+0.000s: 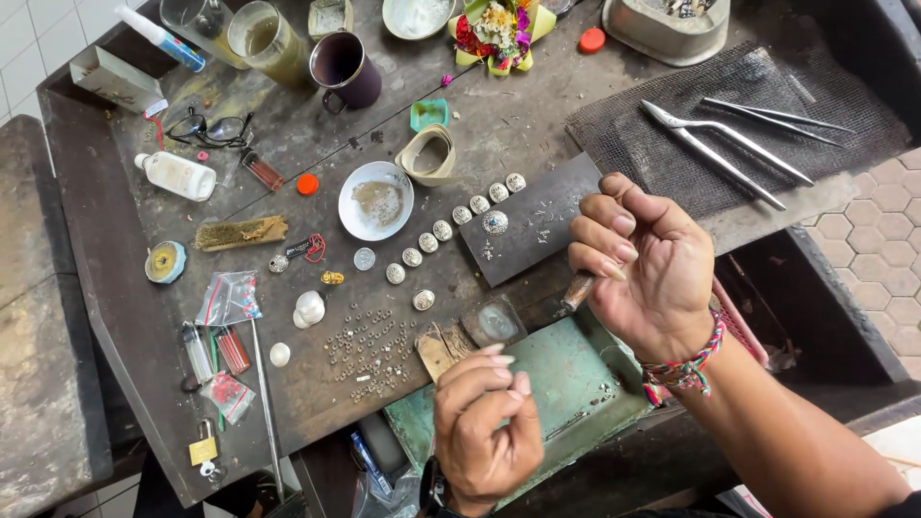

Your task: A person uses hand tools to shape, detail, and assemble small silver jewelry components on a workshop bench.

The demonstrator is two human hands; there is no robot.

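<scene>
1. Our left hand (484, 427), near centre, has its fingertips pinched together (anything held is too small to see).
2. Our right hand (641, 261) is closed round a wooden-handled tool (577, 290), just beside the dark slab (537, 228).
3. We judge fine placing work underway; next needs steady aim.

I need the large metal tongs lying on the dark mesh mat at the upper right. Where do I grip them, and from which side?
Probably grip the large metal tongs on the long paired arms near mid-length, coming straight down from above. They lie flat on the dark mesh mat, arms running diagonally toward the lower right, with bare mat either side; the thinner metal tweezers lie apart behind them.
</scene>
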